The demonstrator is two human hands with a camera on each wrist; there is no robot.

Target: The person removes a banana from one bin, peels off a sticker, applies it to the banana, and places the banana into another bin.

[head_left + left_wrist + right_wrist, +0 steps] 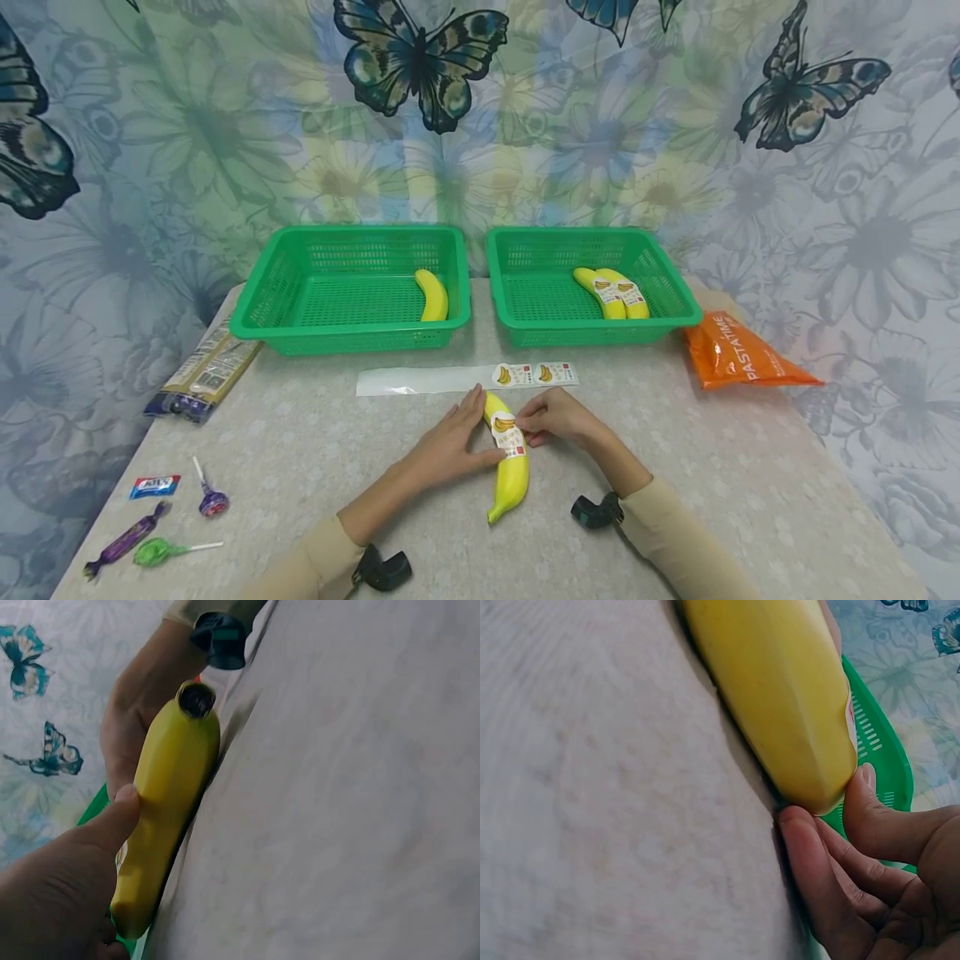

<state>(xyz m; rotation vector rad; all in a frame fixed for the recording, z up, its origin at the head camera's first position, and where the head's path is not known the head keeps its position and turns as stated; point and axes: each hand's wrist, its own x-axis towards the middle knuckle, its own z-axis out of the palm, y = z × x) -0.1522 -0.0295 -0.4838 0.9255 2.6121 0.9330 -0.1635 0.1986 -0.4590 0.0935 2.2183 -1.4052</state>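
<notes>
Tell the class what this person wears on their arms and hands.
The left hand and right hand are ungloved. Beige sleeves end short of the wrists, and a dark, curved device sits by each cuff.

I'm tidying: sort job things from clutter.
Probably the job's:
four curved yellow bananas
white label strip
two green plastic baskets

Lying about:
orange PASTATIME packet
flat gold packet
purple wrapped sweet
blue wrapped sweet
purple round lollipop
green round lollipop

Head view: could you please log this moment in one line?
left hand: touches banana; right hand: touches banana; sticker: on banana; backing strip: two more stickers
</notes>
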